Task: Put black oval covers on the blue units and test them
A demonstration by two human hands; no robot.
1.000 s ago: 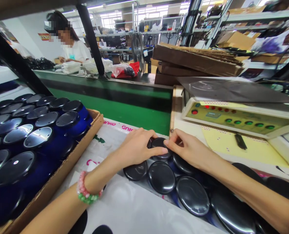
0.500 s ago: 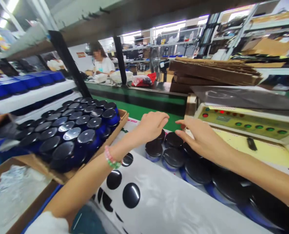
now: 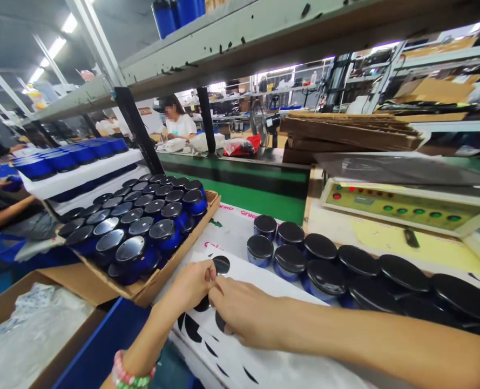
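Note:
Over a white sheet (image 3: 248,273) with black round stickers (image 3: 222,264), my left hand (image 3: 195,286) and my right hand (image 3: 242,310) meet with their fingertips together. Both hands are closed in a pinch; whatever lies between the fingers is hidden. Part of a dark disc shows beneath the right fingers. Two rows of blue jars with black tops (image 3: 290,259) stand beyond my right forearm. Left of my hands, a cardboard tray (image 3: 195,232) holds many more blue jars with black tops (image 3: 131,251).
A control box (image 3: 393,202) with lit buttons stands at the right, near stacked flat cardboard (image 3: 345,132). A shelf beam (image 3: 240,48) crosses overhead. An open carton (image 3: 67,275) with plastic bags is at the lower left. Other people sit at the far left and across the bench.
Both hands have moved from the jar rows back and left to the sticker sheet, and their fingers have come together. The view has shifted, showing the jar rows more fully.

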